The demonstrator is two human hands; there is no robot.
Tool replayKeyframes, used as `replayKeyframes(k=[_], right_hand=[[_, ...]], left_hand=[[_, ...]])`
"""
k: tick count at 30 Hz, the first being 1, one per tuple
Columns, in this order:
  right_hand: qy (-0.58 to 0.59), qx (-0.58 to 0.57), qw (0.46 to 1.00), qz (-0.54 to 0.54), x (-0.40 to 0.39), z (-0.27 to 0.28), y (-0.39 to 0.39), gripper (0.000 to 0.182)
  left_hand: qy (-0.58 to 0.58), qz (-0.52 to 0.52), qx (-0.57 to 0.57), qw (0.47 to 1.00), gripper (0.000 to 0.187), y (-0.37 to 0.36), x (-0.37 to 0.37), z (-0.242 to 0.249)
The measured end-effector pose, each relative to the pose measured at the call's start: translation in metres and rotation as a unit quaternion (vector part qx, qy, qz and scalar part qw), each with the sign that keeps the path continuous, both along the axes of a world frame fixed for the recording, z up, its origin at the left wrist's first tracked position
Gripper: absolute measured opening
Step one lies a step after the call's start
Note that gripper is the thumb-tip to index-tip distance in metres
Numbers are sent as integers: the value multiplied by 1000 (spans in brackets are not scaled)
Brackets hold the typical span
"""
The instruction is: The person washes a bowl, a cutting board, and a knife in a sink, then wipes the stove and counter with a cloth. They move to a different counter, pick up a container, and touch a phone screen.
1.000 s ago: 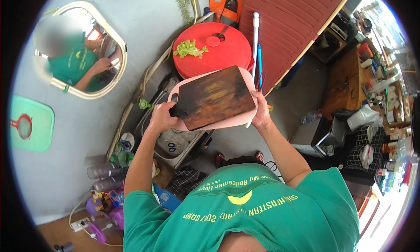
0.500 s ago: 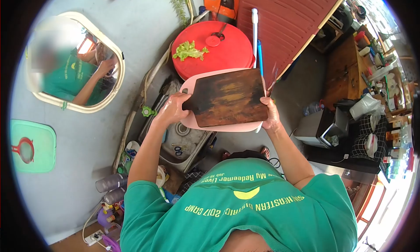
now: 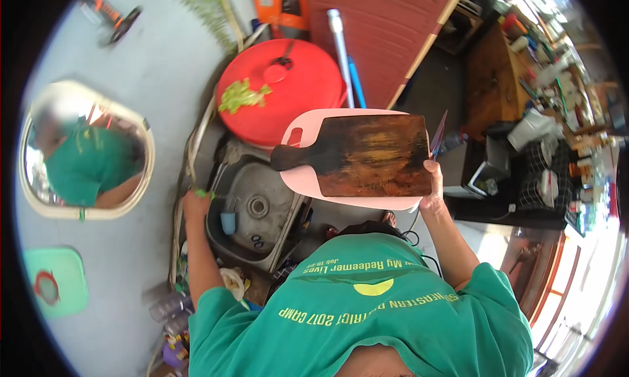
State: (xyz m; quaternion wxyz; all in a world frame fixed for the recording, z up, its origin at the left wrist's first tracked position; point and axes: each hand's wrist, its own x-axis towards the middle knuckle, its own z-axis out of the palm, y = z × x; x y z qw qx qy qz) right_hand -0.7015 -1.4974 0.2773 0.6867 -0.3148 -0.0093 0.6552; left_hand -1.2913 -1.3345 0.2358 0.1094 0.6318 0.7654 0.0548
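My right hand [image 3: 432, 188] grips the right edge of a dark wooden cutting board [image 3: 360, 155] stacked on a pink plastic board [image 3: 308, 180], and a knife [image 3: 438, 136] sticks up beside my fingers. Both boards hang level over the sink's right side. My left hand [image 3: 196, 203] rests on the green tap handle [image 3: 203, 193] at the left edge of the metal sink [image 3: 255, 210].
A red tub lid [image 3: 291, 89] carrying a lettuce leaf [image 3: 241, 95] stands behind the sink. A mirror [image 3: 82, 151] hangs on the wall at left, a green board [image 3: 56, 282] below it. A white pole [image 3: 342, 56] leans against the red door. Cluttered shelves fill the right.
My left hand let go of the boards and dropped to the green tap at the sink's left. The right hand alone now holds both boards, shifted right.
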Motion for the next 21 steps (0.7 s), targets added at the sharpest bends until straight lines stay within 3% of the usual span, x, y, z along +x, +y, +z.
replayKeyframes(k=[2, 6, 8, 10, 12, 13, 15, 17, 21], right_hand=[[-22, 37, 998, -36, 27, 9, -18, 51], [-47, 69, 991, -102, 103, 11, -64, 57], [-55, 67, 986, -143, 135, 20, -81, 49], [-59, 61, 980, -183, 172, 23, -99, 49], [-66, 54, 972, -219, 217, 13, -114, 52], [-66, 57, 970, -227, 241, 6, -119, 52], [-64, 64, 957, -275, 287, -1, -126, 54], [-72, 60, 954, -285, 326, 8, -130, 54], [-104, 71, 939, -320, 399, 10, -125, 54]], left_hand=[[63, -110, 30, 991, 37, 2, -7, -6], [119, -99, -12, 988, 34, 17, -30, -42], [159, -97, -26, 982, 45, 14, -30, -43], [231, -24, -107, 967, 61, -1, 24, 5], [332, 24, -106, 937, 72, -19, 74, 32], [332, 18, -100, 938, 72, -25, 77, 21], [453, -22, 28, 891, 73, -35, 77, -8], [441, -64, 67, 893, 68, -55, 126, -18], [324, -146, -96, 930, 40, -87, 252, -26]])
